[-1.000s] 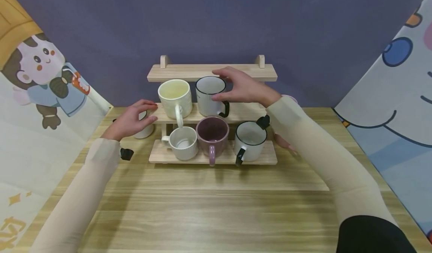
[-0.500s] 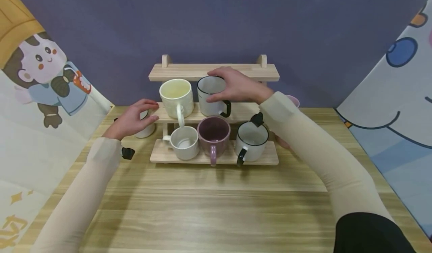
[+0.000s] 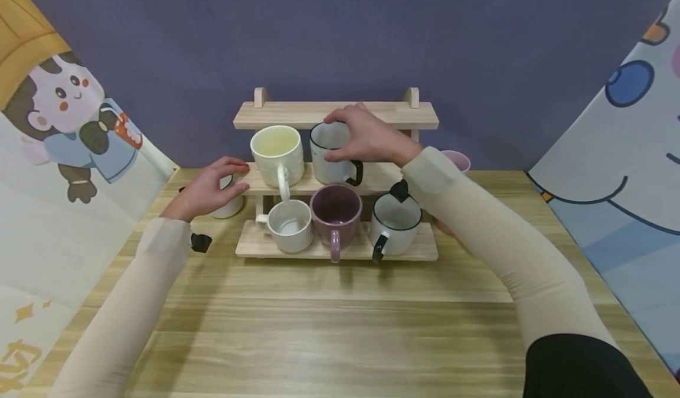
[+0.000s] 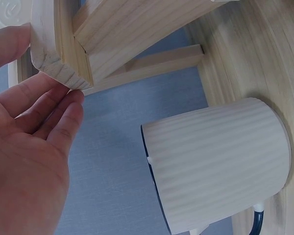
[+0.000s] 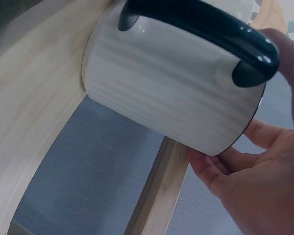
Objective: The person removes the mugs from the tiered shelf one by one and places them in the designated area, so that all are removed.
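My right hand (image 3: 372, 135) holds a white mug (image 3: 322, 160) with a dark rim and black handle, standing on the rack's middle shelf. In the right wrist view, thumb and fingers lie on opposite sides of its rim, and the mug's base (image 5: 95, 58) meets the board. At the rack's left, my left hand (image 3: 206, 191) pinches the end of that wooden shelf (image 3: 385, 176), thumb on one face and fingers on the other. A pale yellow mug (image 3: 276, 156) stands left of the held mug. Behind the left hand, a dark-rimmed white mug (image 4: 220, 161) stands on the table.
Along the bottom shelf (image 3: 425, 247) stand a small white cup (image 3: 289, 227), a purple mug (image 3: 336, 215) and another black-handled white mug (image 3: 395, 227). The top shelf (image 3: 297, 113) spans the back. A pink mug (image 3: 457, 159) is partly hidden behind my right sleeve on the table (image 3: 340, 339).
My right hand and forearm have shifted slightly left around the mug's rim, uncovering more of the pink mug. The left hand keeps its place on the shelf end.
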Tool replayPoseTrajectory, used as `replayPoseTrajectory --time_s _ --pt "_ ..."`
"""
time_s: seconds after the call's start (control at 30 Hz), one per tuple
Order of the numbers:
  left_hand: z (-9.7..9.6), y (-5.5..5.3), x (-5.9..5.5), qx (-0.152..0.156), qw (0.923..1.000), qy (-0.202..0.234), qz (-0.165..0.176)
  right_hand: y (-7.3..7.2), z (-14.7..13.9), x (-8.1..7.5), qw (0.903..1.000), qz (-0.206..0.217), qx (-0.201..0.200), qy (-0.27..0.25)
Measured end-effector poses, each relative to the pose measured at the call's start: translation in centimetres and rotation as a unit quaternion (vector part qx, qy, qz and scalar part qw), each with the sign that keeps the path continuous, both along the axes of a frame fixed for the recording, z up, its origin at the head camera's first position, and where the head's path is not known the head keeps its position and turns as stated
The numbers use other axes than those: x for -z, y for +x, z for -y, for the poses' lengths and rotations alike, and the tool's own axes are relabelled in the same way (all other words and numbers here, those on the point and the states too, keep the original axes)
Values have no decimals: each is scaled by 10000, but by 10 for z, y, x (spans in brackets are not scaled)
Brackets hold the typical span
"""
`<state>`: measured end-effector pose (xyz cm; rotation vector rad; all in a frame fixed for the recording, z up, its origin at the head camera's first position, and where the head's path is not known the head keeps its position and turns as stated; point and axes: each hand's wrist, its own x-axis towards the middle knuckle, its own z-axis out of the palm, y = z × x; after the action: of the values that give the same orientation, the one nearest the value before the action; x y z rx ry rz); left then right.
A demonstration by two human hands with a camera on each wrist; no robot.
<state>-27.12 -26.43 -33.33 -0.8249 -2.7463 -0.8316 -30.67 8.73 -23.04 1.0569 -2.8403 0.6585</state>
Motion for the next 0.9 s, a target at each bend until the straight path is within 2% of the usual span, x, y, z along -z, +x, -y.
replayPoseTrajectory --time_s 0.2,0.5,0.9 --pt "0 0 1 -34 10000 4 51 -1 1 1 9999 -162 -39 -12" --pt "-1 0 0 -46 10000 4 63 -1 -3 0 9998 -141 104 -93" --pt "-1 0 -1 -10 10000 11 60 9 -22 -14 9991 -277 64 -301"
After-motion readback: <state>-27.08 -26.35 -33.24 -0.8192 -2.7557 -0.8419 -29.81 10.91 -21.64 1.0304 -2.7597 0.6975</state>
